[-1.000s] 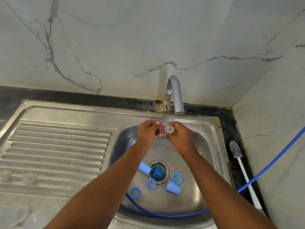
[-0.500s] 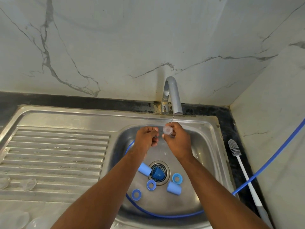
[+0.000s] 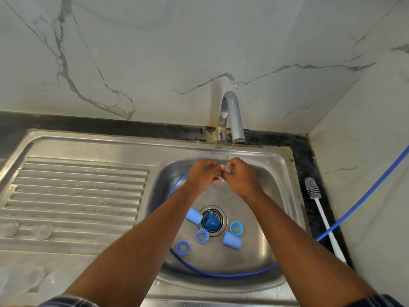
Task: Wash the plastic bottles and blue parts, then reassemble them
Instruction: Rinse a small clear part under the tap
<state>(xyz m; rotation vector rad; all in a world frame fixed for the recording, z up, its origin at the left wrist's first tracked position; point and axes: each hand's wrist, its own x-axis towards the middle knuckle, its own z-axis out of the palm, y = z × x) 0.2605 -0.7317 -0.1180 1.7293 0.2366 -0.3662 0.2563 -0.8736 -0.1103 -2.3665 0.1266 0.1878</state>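
Right hand [image 3: 240, 180] pinched clear part [image 3: 228, 169] under tap [image 3: 234, 116]. Left hand [image 3: 204, 176] grip unclear, possibly rubbing. Best rotated slowly, held firmly.

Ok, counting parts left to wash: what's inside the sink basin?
Three blue rings, two blue tubes, a blue cone in the drain, a blue hose. Forearms hide part of the basin floor.
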